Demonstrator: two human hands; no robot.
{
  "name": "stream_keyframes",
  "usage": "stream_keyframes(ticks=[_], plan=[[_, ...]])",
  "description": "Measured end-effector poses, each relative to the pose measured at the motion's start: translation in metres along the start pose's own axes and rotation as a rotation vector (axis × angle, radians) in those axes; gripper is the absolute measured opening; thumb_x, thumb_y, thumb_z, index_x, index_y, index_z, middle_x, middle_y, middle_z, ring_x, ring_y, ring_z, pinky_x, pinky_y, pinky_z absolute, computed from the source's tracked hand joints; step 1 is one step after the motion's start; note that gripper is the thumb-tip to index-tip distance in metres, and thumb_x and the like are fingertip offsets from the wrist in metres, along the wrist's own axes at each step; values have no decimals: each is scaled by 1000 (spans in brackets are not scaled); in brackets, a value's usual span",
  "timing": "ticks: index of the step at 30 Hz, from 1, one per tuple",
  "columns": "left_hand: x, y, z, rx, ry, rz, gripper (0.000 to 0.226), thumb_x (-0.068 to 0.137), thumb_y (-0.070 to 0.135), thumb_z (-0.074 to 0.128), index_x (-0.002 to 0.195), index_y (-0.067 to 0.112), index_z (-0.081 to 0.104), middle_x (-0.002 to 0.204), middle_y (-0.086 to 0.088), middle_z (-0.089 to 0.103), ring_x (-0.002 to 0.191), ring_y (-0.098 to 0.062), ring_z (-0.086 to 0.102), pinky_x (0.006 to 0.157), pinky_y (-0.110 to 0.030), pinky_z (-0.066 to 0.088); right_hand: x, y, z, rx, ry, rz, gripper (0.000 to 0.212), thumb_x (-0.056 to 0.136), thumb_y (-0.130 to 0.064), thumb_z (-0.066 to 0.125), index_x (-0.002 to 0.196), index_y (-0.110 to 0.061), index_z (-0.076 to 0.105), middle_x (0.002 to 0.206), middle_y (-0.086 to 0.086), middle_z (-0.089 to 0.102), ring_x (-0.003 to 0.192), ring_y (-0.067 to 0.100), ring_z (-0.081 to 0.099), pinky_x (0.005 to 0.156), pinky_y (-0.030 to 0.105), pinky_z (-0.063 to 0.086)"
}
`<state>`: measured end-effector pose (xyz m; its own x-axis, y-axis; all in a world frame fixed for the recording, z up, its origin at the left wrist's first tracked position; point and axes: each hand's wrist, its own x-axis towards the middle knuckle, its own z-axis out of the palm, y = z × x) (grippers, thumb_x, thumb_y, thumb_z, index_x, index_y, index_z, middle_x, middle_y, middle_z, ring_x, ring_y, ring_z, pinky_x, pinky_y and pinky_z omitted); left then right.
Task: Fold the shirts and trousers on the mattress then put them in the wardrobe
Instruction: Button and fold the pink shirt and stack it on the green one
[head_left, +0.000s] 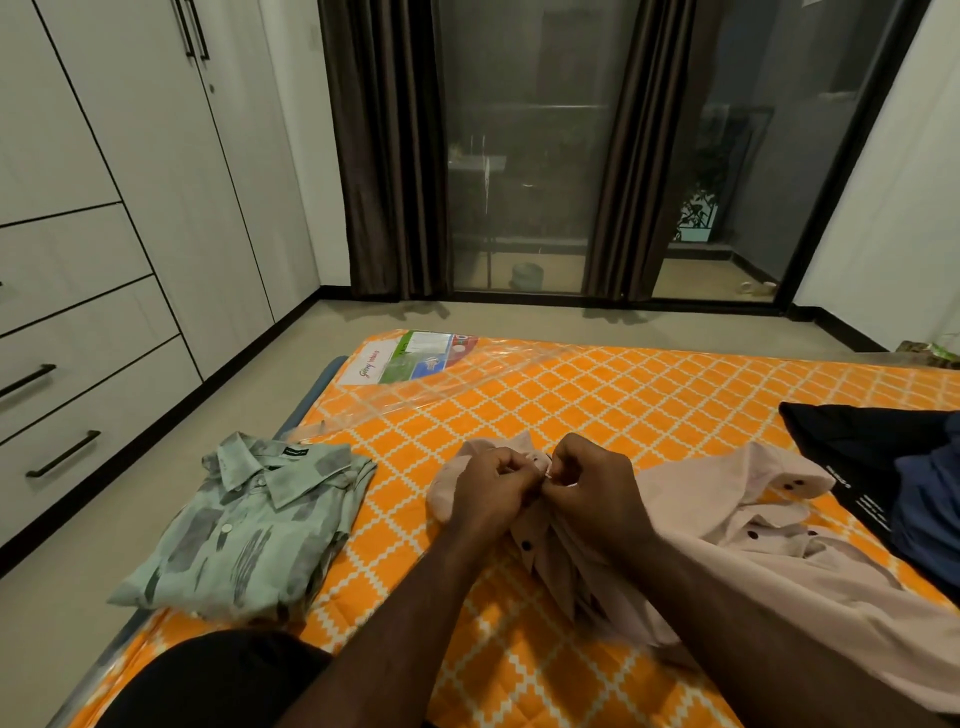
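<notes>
Folded: one pale green patterned shirt (249, 525) on the orange lattice-print mattress (571, 395). Left hand (488, 488) and right hand (592, 493), grip clamped, pinch the unfolded pale pink shirt (753, 525). Dark navy garments (883, 467) untouched; white wardrobe (130, 208) stowage outstanding.

We see dim indoor light; the glass doors (524, 156) look dark, plastic wrap (431, 387) glints, and the wardrobe (130, 156) bows at the edge.

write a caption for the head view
Left hand and right hand pinch a pink shirt on the orange mattress beside a folded green shirt.
</notes>
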<state>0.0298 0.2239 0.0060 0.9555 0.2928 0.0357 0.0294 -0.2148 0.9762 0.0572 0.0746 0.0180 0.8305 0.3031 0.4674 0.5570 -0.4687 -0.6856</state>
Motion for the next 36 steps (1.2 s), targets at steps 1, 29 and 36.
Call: stream_keyframes(ticks=[1, 29, 36], plan=[[0, -3, 0, -28, 28, -21, 11, 89, 27, 76, 82, 18, 74, 80, 0, 74, 78, -17, 72, 71, -41, 61, 0, -1, 0, 9, -53, -34, 14, 76, -13, 70, 73, -19, 58, 68, -4, 63, 66, 12, 62, 62, 43, 52], [-10, -1, -4, -231, -291, 178, 54, 101, -2, 54, 142, 31, 50, 123, 14, 67, 120, -8, 62, 93, -33, 57, 23, -7, -31, 713, -96, 775, 20, 89, 10, 62, 97, -8, 58, 83, 19, 60, 63, 26, 59, 59, 34, 50], [-5, -5, -2, 418, 141, 321, 26, 86, 6, 70, 105, 21, 63, 98, 3, 58, 81, -3, 56, 65, -4, 39, 24, -8, -46, 68, -174, 476, 14, 87, -16, 80, 86, -6, 71, 72, 12, 73, 61, 21, 69, 56, 34, 58]])
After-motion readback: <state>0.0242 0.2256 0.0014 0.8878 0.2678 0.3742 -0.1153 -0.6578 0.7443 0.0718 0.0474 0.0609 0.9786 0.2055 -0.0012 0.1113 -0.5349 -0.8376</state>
